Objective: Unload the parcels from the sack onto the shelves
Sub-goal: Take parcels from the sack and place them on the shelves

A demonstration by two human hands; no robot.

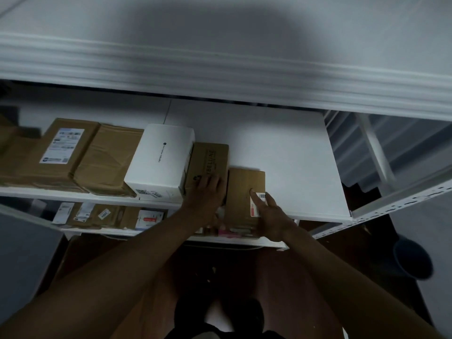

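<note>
Right hand (267, 211) lay flat on the small brown cardboard parcel with a white barcode label (245, 192), fingers straight, pressing rather than gripping. That parcel sat at centre frame on the white middle shelf (293, 162), its near end overhanging the front edge. Left hand (208, 192) rested, fingers loosely spread, on the brown printed carton (210, 162) touching its left side; no curl round it that I could see.

Further left in the same row: a white rectangular box (160, 160), then a large taped brown parcel with a shipping label (73, 152), all touching. Lower shelf (97, 232), lower left of frame, held more labelled parcels (105, 215).

Judged progress: well along, several parcels shelved, current one nearly seated. Right part of the middle shelf remained bare. Sack not in view, so could not tell how many were left.
</note>
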